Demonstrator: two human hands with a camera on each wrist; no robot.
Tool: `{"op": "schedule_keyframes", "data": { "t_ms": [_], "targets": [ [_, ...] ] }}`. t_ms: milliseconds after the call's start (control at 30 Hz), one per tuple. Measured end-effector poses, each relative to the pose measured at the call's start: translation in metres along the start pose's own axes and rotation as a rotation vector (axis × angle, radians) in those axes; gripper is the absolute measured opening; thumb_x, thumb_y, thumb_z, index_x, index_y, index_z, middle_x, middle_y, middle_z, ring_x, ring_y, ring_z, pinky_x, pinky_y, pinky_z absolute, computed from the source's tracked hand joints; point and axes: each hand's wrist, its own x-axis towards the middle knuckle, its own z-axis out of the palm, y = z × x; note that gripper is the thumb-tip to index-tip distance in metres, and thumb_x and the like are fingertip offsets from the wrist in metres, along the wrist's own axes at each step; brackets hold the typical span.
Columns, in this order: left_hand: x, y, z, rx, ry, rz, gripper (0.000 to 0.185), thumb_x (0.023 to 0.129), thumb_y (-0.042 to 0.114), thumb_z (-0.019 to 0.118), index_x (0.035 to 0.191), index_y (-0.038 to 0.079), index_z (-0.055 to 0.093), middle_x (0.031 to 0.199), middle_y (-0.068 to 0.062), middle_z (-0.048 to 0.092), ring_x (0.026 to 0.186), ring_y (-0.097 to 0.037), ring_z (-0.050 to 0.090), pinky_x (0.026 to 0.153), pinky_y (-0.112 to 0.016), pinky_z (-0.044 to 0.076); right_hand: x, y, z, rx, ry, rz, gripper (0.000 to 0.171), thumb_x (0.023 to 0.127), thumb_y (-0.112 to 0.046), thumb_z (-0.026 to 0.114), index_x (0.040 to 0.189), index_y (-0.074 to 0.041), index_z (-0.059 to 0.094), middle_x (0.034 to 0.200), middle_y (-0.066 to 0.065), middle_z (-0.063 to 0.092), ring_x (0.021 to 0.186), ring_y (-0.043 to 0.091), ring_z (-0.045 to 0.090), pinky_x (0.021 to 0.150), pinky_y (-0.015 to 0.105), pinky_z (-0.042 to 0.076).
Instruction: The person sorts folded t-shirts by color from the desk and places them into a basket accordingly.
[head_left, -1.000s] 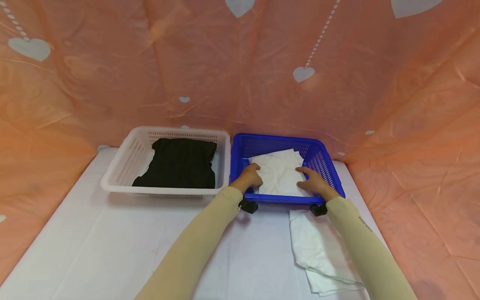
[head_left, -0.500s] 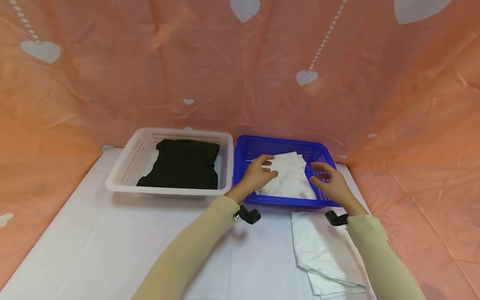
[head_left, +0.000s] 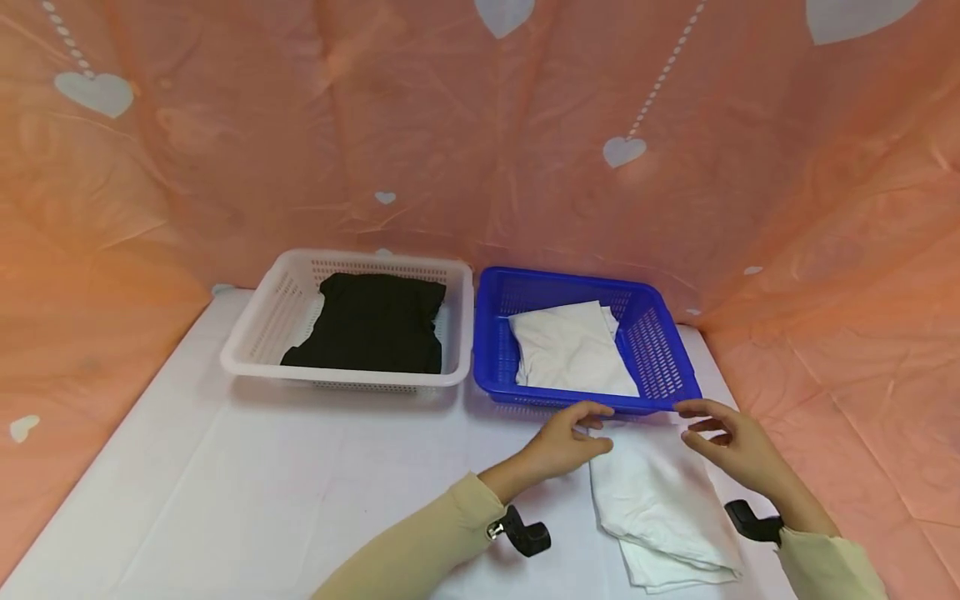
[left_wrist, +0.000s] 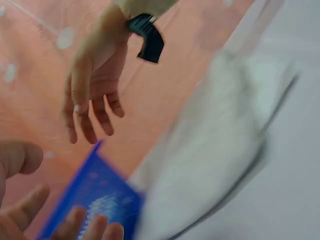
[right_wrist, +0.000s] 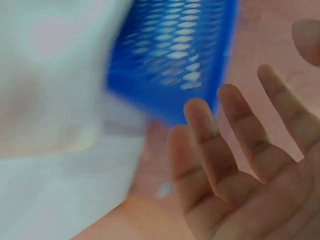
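Note:
In the head view a folded white cloth [head_left: 573, 348] lies inside the blue basket [head_left: 486, 354]. Another folded white cloth [head_left: 660, 500], perhaps a garment, lies on the table in front of that basket. My left hand [head_left: 566, 442] hovers by this cloth's far left corner, fingers loosely bent around nothing. Off its right side is my right hand [head_left: 738, 446], near the basket's front right corner, also holding nothing. The right wrist view shows the right hand's fingers [right_wrist: 240, 135] spread and relaxed. Motion blurs the cloth [left_wrist: 200, 150] in the left wrist view.
Left of the blue basket stands a white basket [head_left: 240, 350] with a folded black garment [head_left: 371, 325] in it. Both baskets sit at the back of the white-covered table [head_left: 300, 467], against an orange curtain [head_left: 420, 133] printed with hearts.
Both hands have let go of the white cloth in the blue basket, lifted out and drawn back toward the front, over the second white cloth. The baskets stay in place.

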Motion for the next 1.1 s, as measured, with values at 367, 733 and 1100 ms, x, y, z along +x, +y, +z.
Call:
{"op": "schedule_keyframes", "data": {
  "t_ms": [367, 733, 1100],
  "targets": [
    [-0.012, -0.034, 0.039, 0.101, 0.160, -0.141, 0.063, 0.073, 0.016, 0.072, 0.133, 0.015, 0.054, 0.119, -0.021, 0.057, 0.100, -0.030, 0.062, 0.083, -0.034, 0.051, -0.051, 0.051, 0.012, 0.088, -0.266, 0.371, 0.057, 0.089, -0.021, 0.068, 0.137, -0.003, 0.044, 0.124, 0.034, 0.053, 0.094, 0.030, 0.064, 0.069, 0.030, 0.051],
    [-0.012, -0.037, 0.044, 0.154, 0.111, -0.142, 0.062, 0.072, 0.015, 0.073, 0.131, 0.015, 0.055, 0.104, -0.008, 0.064, 0.095, -0.019, 0.060, 0.076, -0.025, 0.047, -0.064, 0.055, 0.030, 0.344, -0.268, 0.384, 0.055, 0.089, -0.013, 0.067, 0.138, -0.006, 0.043, 0.115, 0.017, 0.056, 0.087, 0.007, 0.058, 0.068, 0.026, 0.052],
    [-0.017, -0.042, 0.042, 0.149, 0.080, -0.156, 0.067, 0.067, 0.008, 0.075, 0.131, 0.013, 0.054, 0.086, -0.001, 0.061, 0.075, -0.007, 0.052, 0.066, -0.020, 0.044, -0.068, 0.052, 0.046, 0.611, -0.365, 0.275, 0.068, 0.089, -0.002, 0.062, 0.146, -0.004, 0.026, 0.107, -0.001, 0.063, 0.092, 0.008, 0.063, 0.075, 0.030, 0.055]
  ]
}}
